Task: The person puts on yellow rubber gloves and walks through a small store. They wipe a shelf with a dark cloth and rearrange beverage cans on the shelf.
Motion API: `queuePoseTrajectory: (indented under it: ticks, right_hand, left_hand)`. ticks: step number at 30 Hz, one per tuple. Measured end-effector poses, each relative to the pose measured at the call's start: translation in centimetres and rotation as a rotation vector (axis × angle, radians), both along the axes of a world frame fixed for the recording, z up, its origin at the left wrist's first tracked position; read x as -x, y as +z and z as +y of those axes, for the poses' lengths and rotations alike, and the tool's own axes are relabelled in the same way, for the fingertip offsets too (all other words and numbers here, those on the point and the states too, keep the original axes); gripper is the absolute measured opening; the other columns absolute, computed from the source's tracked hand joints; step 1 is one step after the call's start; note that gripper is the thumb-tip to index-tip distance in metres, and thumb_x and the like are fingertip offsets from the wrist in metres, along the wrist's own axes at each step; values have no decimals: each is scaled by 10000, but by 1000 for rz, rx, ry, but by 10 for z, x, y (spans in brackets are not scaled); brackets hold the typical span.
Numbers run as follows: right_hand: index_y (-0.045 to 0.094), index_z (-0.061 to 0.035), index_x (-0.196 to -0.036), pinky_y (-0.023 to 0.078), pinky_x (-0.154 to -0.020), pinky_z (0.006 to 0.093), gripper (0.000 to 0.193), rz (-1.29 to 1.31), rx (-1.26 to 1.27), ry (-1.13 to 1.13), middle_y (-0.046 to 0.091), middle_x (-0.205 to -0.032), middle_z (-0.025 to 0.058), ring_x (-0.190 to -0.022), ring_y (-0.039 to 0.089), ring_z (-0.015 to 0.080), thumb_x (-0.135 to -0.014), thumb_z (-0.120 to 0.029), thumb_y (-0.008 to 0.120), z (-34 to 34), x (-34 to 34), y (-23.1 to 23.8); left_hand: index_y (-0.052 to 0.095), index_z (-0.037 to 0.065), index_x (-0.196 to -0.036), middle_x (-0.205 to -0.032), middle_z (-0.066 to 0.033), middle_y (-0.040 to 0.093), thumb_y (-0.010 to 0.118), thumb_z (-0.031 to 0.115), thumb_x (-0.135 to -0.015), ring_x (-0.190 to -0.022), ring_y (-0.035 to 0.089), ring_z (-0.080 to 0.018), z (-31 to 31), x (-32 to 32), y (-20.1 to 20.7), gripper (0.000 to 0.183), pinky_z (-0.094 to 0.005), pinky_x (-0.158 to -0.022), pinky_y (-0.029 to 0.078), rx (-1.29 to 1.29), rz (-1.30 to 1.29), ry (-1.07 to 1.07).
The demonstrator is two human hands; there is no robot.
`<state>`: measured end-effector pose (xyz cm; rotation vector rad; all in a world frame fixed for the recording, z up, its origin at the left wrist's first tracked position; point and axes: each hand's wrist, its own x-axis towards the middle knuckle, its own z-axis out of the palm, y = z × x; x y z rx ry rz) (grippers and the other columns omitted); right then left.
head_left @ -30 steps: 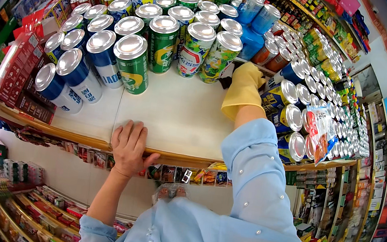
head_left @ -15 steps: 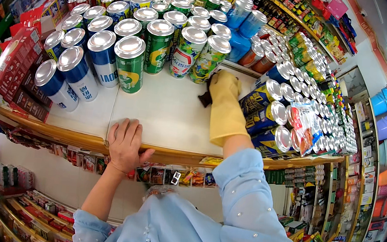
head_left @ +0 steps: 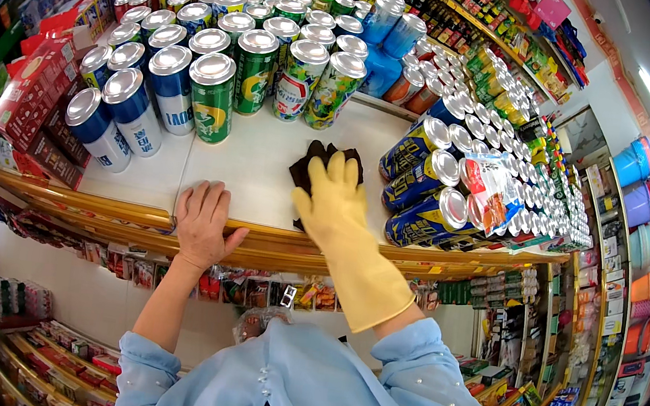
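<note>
My right hand [head_left: 341,220], in a yellow rubber glove, lies with spread fingers on a dark brown cloth [head_left: 299,172]. The cloth is bunched under the fingers on the white shelf top [head_left: 253,163], close to its front edge; part of it is hidden by the glove. Bare, my left hand [head_left: 204,227] rests over the wooden front edge [head_left: 275,247], palm down, thumb held apart, holding nothing. A green can [head_left: 211,104] stands beyond the left hand. To the right of the glove, dark blue and yellow cans [head_left: 419,178] are stacked on their sides.
Rows of upright cans [head_left: 168,78] fill the back and left, beside a red carton [head_left: 34,90]. Blue bottles [head_left: 380,68] stand behind the patterned cans. A snack packet [head_left: 491,189] lies on the right-hand stack. Small packets [head_left: 256,292] hang below the front edge.
My right hand has drawn the cloth from the back right toward the front edge and leftward, its fingers now spread over it. The left hand keeps its place on the edge.
</note>
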<state>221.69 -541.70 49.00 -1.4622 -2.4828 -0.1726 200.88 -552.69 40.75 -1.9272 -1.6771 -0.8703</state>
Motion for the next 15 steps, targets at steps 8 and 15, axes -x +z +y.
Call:
queuePoseTrajectory:
  ticks: [8,15]
  right_hand:
    - [491,-113,-1404,353,-1048,601,604,-195,11,-286,361,-1498,185,-1412,287,411,-844,-222,689,98,4,-40]
    - [425,-155,-1485,315,-1035,691,641,-224,354,-674,280,-1577,183,-1439,240,424,-911,-324,656,214,6,-19]
  left_hand:
    - [599,-47,-1130,-1187,-188,606,551,529,-907,-1134,530,-385,3,0,3,620,-524,-1003,355,13,-11,-16]
    - [607,-45,-1136,-1194,-188,607,559,549,-896,-1132,536,-388,4,1,1,643,-528,-1001,353,58,-15,-4]
